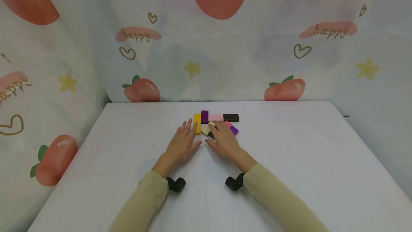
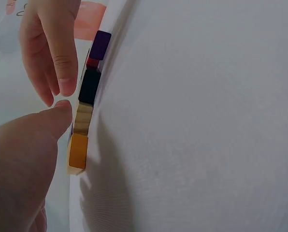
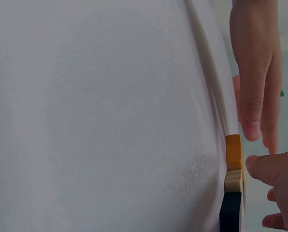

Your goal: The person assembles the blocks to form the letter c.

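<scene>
A group of small coloured blocks lies toward the back of the white table. My left hand (image 1: 181,144) is beside the yellow block (image 1: 197,118), fingers straight and nothing in its grasp. Over the near part of the group hovers or rests my right hand (image 1: 226,142); contact cannot be made out. Around its fingers show a natural wood block (image 1: 206,130), a coral block (image 1: 227,124), a purple block (image 1: 235,130) and part of a black block (image 1: 210,135). Behind them sit a dark purple block (image 1: 204,116), a pale pink block (image 1: 215,117) and another black block (image 1: 231,117).
The white table (image 1: 305,160) extends to both sides and toward me. A fruit-patterned cloth (image 1: 225,56) hangs behind it and along the left. Black wrist devices (image 1: 176,184) sit at both sleeve cuffs.
</scene>
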Tool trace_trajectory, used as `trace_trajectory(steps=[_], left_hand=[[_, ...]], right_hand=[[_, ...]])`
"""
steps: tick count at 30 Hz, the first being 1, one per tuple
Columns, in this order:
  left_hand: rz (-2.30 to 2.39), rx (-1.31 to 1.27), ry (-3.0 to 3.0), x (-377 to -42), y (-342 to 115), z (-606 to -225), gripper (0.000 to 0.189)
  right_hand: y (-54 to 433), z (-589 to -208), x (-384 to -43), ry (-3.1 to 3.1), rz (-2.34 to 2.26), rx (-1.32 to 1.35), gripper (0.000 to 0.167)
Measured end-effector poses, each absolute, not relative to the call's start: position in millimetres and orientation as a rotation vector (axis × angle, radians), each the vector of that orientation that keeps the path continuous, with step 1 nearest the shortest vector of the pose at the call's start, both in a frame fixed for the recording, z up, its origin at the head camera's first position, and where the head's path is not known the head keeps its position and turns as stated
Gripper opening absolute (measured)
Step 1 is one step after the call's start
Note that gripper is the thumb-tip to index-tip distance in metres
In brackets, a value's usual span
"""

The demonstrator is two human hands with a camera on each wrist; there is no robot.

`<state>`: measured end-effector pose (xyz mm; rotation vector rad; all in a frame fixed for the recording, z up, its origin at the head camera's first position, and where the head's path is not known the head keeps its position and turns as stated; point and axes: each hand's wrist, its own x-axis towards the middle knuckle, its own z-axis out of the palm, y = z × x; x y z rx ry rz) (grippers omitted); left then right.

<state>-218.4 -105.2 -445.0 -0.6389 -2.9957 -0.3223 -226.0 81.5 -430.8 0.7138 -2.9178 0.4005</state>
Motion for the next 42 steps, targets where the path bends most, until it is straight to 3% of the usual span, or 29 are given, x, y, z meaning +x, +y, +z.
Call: trace_trajectory(steps=[9,18,42], left_hand=[[-0.26,-0.743,-3.043,-235.8,-104.6,-449.5,0.07],[-0.188,-0.792,-3.112,-239.1,-102.9,-445.3,0.052],[-0.015,-0.803,-3.035,-205.2,-122.8,-437.0,0.042]], right_hand=[[71.5,-431.1,-236.9,-2.987,0.393,0.717,0.054],[68.1,-438.1,-241.2,-3.009,0.376,0.792,0.043],[55.1,-439.7,-215.5,-2.892,0.376,1.043,0.033]])
